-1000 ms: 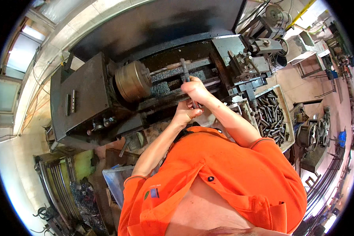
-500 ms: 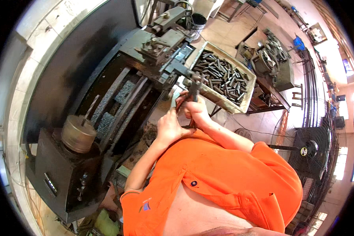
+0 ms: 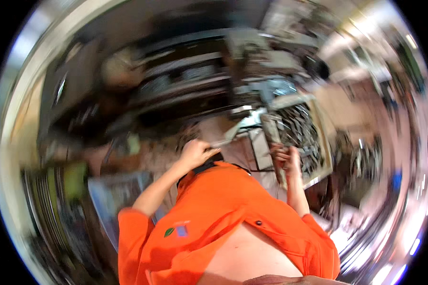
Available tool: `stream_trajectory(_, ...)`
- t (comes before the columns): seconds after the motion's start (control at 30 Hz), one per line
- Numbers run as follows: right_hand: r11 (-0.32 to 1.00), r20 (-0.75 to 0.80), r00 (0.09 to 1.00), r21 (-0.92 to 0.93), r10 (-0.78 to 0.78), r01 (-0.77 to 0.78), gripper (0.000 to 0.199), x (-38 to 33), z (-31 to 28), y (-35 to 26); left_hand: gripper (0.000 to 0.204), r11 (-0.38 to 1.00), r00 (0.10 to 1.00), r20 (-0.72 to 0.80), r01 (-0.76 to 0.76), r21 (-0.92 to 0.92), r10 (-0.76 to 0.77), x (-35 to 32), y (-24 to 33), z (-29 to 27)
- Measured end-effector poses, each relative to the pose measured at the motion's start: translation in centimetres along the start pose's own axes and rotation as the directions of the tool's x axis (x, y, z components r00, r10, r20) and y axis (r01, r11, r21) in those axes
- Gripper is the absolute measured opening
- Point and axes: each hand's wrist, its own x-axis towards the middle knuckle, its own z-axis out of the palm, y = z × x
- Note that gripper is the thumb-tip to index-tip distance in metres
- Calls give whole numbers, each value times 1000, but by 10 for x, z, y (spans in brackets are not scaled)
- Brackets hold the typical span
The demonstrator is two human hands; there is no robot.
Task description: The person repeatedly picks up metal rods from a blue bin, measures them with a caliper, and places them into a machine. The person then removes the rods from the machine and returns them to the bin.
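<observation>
Motion blurs much of the picture. My right hand [image 3: 286, 159] is closed around a long brownish-grey wrench-like tool [image 3: 270, 130], held upright in front of the tray of metal pins. Blur hides the exact kind of tool. At my waist, my left hand [image 3: 195, 154] has its fingers pinched together, and a thin, pale rod-like piece [image 3: 219, 143] sticks out from them toward the right. The two hands are well apart.
A pale tray [image 3: 324, 137] with many short metal pins [image 3: 295, 124] stands beyond my right hand. Across the far side runs a dark lathe-like machine [image 3: 185, 78]. Metal parts [image 3: 361, 154] are heaped at the right. A blue-grey panel [image 3: 114, 199] stands at my left.
My hands, together on the tool before, have separated. The right has carried the tool rightward beside the tray; the left is at my waist with a thin piece. My view has turned.
</observation>
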Motion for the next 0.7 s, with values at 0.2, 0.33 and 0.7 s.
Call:
stream_trajectory(0.2,957,-326,929,-279,-174,81,58,58,-46,-53,33,966,900,-349,247,-79,-259,-72,-18,32)
stream_trajectory(0.33,871,146,983,-490,107,-22,55,36,-34,13,17,915,776,-485,329,-234,-404,-123,-30,44)
stream_trajectory(0.7,674,85,787,-578,611,-460,52,32,64,159,33,309,54,-476,823,-477,-878,-417,-97,17)
